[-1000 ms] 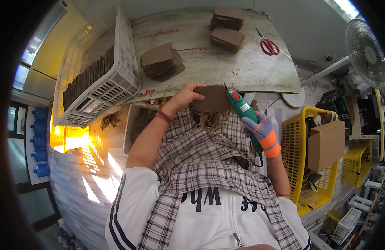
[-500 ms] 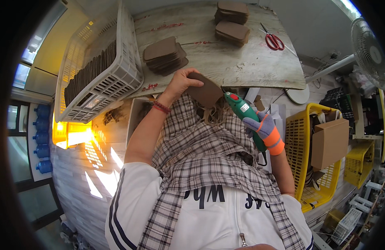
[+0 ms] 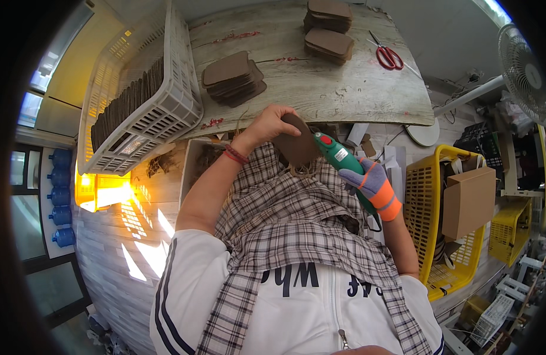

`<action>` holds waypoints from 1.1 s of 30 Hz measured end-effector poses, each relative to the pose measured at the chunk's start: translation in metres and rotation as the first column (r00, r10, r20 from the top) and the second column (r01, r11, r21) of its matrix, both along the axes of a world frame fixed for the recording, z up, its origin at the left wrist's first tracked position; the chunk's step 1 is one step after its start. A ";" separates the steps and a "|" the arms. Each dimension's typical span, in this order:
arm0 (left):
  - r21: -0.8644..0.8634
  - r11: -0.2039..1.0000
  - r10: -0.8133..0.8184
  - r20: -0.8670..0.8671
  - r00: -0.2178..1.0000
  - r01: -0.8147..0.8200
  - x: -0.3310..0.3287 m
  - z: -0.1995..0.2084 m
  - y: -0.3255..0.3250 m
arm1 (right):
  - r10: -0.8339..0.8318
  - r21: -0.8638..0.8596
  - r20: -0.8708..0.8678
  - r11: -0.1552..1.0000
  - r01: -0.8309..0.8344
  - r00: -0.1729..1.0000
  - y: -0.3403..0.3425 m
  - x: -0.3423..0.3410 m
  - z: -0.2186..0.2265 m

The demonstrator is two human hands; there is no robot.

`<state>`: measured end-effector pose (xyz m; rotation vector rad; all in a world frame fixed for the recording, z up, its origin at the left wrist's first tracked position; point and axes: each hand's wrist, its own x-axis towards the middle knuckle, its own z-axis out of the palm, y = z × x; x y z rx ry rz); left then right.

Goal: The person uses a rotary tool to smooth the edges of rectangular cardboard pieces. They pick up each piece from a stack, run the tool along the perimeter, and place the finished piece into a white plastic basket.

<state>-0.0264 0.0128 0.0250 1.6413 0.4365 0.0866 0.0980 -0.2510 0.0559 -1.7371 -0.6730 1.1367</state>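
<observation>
My left hand (image 3: 269,126), bare with a red bracelet, pinches a brown, round-cornered flat piece (image 3: 295,148) above my lap. Its thumb lies on the near face. In a grey and orange glove, my right hand (image 3: 372,182) wraps round a green electric hand tool (image 3: 339,155) with a red switch. The tool's front end meets the right edge of the brown piece; its tip is hidden, so its exact kind is unclear. Thin strands (image 3: 301,171) hang below the piece. A stack of similar brown pieces (image 3: 231,77) lies on the table beyond my left hand.
Two more stacks (image 3: 328,44) and red-handled scissors (image 3: 389,58) lie on the worn table (image 3: 296,94). At left, a white crate (image 3: 184,89) holds rows of brown pieces. A yellow basket (image 3: 421,219) with a cardboard box (image 3: 469,201) stands right, near a fan (image 3: 526,74).
My left hand has shifted slightly right and down, turning the brown piece more upright. The tool has moved a little left along the piece's edge, and its tip is now hidden.
</observation>
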 end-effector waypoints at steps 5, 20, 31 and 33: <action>0.050 0.993 -0.107 -0.030 0.994 0.108 0.004 0.002 -0.005 | 0.028 0.003 0.017 1.000 -0.028 0.999 0.004 -0.001 0.004; -0.294 0.795 0.595 0.213 0.775 -0.530 -0.057 0.074 0.076 | -0.111 0.049 0.058 0.993 0.108 0.992 0.009 0.019 -0.028; 0.990 0.023 0.579 0.101 0.809 -0.140 -0.024 0.041 0.171 | -0.209 0.073 0.042 0.976 0.206 0.977 0.025 0.040 0.001; 0.894 0.447 0.487 -0.273 0.830 0.031 -0.018 0.055 0.194 | -0.209 0.064 0.044 0.976 0.206 0.977 0.022 0.043 -0.004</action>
